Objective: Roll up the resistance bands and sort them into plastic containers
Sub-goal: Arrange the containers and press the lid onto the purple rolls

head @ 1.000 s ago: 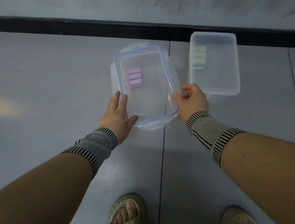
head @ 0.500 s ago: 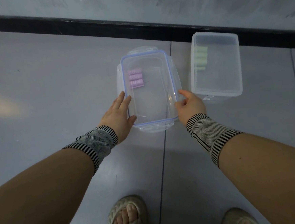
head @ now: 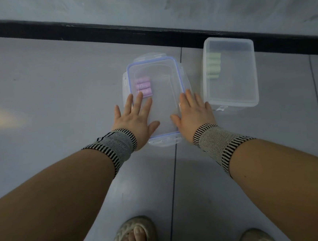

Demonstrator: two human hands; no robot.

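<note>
A clear plastic container with a blue-rimmed lid (head: 157, 78) sits on the floor in the middle. Through the lid I see rolled purple bands (head: 143, 85) at its left side. My left hand (head: 135, 118) lies flat on the lid's near left part, fingers spread. My right hand (head: 194, 115) lies flat on the lid's near right edge, fingers spread. To the right stands a second clear container (head: 246, 75) with rolled green bands (head: 213, 65) at its far left.
The floor is grey tile with a dark seam running under the middle container. A black skirting strip (head: 109, 34) and a grey wall lie just behind both containers. My sandalled feet (head: 134, 238) are at the bottom.
Both hands moved from gripping the lid's sides to lying flat on top of it. The lid has settled down squarely onto the container.
</note>
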